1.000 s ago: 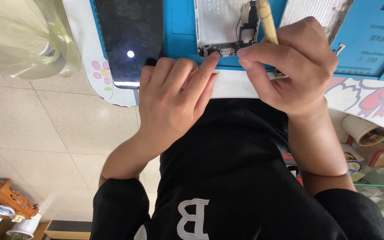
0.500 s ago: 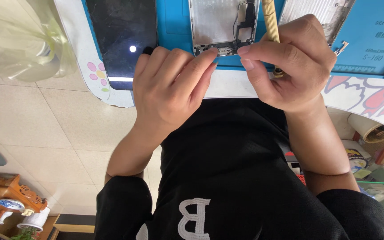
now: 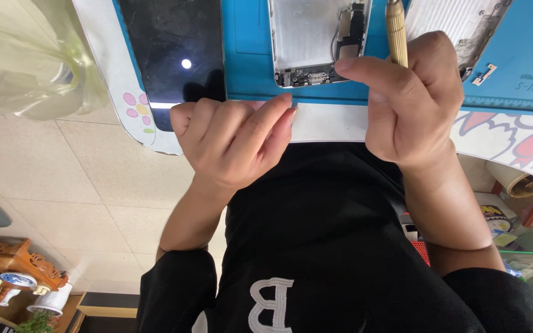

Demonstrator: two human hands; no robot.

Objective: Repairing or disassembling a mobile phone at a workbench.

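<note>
Fingers (image 3: 365,65) of the right hand (image 3: 411,105) pinch a ribbed screwdriver handle (image 3: 396,34) whose long axis points at the opened phone chassis (image 3: 303,37) just beyond, nearer than the loosely curled, empty left hand (image 3: 235,139).

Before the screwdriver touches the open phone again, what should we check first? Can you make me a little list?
1. Tool gripped: the right hand is closed around the yellow-handled screwdriver. Ok.
2. Tip placed on a screw: the tip is hidden behind the fingers. Cannot tell.
3. Open phone body lies flat on the blue mat. Ok.
4. Phone held steady: the left hand is curled at the table edge, not on the phone. Not ok.
5. Black screen panel lies apart, to the side. Ok.
6. Loose screws kept safe: none can be made out. Cannot tell.
</note>
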